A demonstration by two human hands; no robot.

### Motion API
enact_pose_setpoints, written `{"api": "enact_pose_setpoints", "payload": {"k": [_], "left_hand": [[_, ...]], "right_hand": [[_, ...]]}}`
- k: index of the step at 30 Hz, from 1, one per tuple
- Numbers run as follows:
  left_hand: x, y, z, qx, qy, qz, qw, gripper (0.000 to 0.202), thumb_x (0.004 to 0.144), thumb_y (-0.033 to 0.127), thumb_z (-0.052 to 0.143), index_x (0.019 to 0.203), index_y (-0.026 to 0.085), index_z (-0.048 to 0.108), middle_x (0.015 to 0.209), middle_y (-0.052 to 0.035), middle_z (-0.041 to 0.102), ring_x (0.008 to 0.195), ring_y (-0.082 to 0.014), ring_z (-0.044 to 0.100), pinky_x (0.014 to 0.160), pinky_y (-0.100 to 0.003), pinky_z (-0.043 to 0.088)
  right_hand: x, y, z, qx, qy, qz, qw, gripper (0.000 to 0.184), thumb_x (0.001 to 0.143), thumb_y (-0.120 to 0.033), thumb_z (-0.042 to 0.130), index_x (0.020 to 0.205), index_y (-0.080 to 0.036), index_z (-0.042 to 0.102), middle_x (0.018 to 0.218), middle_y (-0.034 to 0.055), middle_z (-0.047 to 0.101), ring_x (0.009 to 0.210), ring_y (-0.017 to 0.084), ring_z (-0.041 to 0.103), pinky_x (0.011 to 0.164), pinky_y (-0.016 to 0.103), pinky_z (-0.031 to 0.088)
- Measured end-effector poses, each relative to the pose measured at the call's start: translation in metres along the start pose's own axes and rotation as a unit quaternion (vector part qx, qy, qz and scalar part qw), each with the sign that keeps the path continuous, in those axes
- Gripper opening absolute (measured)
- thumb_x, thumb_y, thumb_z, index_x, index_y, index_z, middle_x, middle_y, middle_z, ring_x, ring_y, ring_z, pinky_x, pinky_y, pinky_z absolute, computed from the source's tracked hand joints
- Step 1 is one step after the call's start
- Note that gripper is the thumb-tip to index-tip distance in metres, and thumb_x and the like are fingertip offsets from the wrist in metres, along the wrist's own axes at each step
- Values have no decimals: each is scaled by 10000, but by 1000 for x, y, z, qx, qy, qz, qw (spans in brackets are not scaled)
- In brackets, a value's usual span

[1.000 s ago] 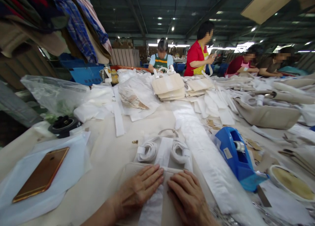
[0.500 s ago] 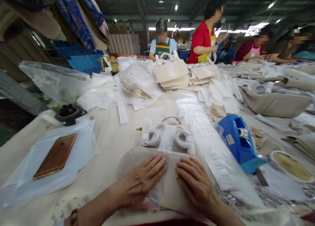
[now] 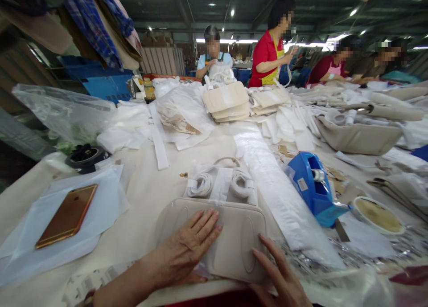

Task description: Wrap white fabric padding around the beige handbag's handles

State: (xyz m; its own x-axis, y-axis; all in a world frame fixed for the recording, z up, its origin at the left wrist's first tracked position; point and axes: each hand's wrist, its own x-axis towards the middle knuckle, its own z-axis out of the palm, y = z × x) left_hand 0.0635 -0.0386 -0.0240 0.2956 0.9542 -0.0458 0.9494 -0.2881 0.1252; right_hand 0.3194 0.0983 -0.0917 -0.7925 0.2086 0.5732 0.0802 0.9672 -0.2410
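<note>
A pale beige bag (image 3: 232, 249) lies flat on the table in front of me, with clear plastic over part of it. My left hand (image 3: 189, 244) rests on its left half, fingers stretched out. At its lower right edge is my right hand (image 3: 279, 271), fingers apart; some fingertips touch the bag and the thumb is low by the near edge. Beyond the bag's far edge sit two wrapped strap coils (image 3: 202, 184) with white paper between them. A small gold clasp (image 3: 183, 175) lies to their left.
A blue tape dispenser (image 3: 310, 186) and a round tub (image 3: 377, 215) stand to the right. A long plastic roll (image 3: 267, 182) crosses the table. At left, a phone (image 3: 67, 215) lies on paper sheets. Stacked beige pieces (image 3: 225, 97) are farther back, where several people work.
My right hand has slid off the bag's top toward its lower right edge, uncovering a rounded seam. My left hand stays pressed on the bag. The whole view has shifted slightly.
</note>
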Motion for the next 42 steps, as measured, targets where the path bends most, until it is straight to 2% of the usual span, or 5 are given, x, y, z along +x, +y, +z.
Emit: {"api": "enact_pose_setpoints", "payload": {"k": [8, 16, 22, 27, 42], "left_hand": [[4, 10, 0, 49, 2, -24, 999, 960, 695, 527, 683, 1373, -17, 276, 1415, -364, 193, 1343, -448, 128, 1054, -600, 274], [16, 35, 2, 131, -51, -63, 988, 773, 624, 124, 506, 1324, -127, 294, 1359, -424, 171, 1278, -514, 133, 991, -674, 298], [20, 32, -16, 80, -79, -90, 990, 828, 582, 128, 498, 1339, -122, 274, 1395, -393, 168, 1317, -466, 99, 1052, -633, 239], [26, 21, -34, 45, -69, -89, 993, 794, 603, 136, 490, 1336, -97, 291, 1410, -363, 232, 1341, -418, 184, 1079, -572, 256], [50, 9, -64, 43, -57, -109, 991, 689, 703, 226, 503, 1321, -31, 339, 1380, -282, 379, 1296, -332, 373, 1066, -432, 342]], "right_hand": [[15, -6, -6, 84, 61, 8, 995, 451, 794, -76, 522, 1240, -110, 465, 1339, 206, 431, 1255, 252, 449, 971, 329, 472], [24, -8, -18, 110, 76, 30, 991, 428, 815, -136, 546, 1233, -115, 457, 1313, 183, 432, 1241, 217, 445, 996, 293, 445], [10, 1, -15, 117, 141, 142, 973, 215, 862, -157, 492, 1072, -191, 522, 1038, 99, 588, 996, 179, 581, 850, 281, 513], [15, 2, -3, 88, 80, 75, 990, 308, 829, -43, 421, 1048, -197, 575, 985, 90, 622, 960, 198, 583, 801, 321, 509], [52, 37, 37, 73, 4, 131, 989, 301, 727, -107, 505, 989, -210, 609, 937, 74, 680, 903, 243, 617, 773, 379, 526]]}}
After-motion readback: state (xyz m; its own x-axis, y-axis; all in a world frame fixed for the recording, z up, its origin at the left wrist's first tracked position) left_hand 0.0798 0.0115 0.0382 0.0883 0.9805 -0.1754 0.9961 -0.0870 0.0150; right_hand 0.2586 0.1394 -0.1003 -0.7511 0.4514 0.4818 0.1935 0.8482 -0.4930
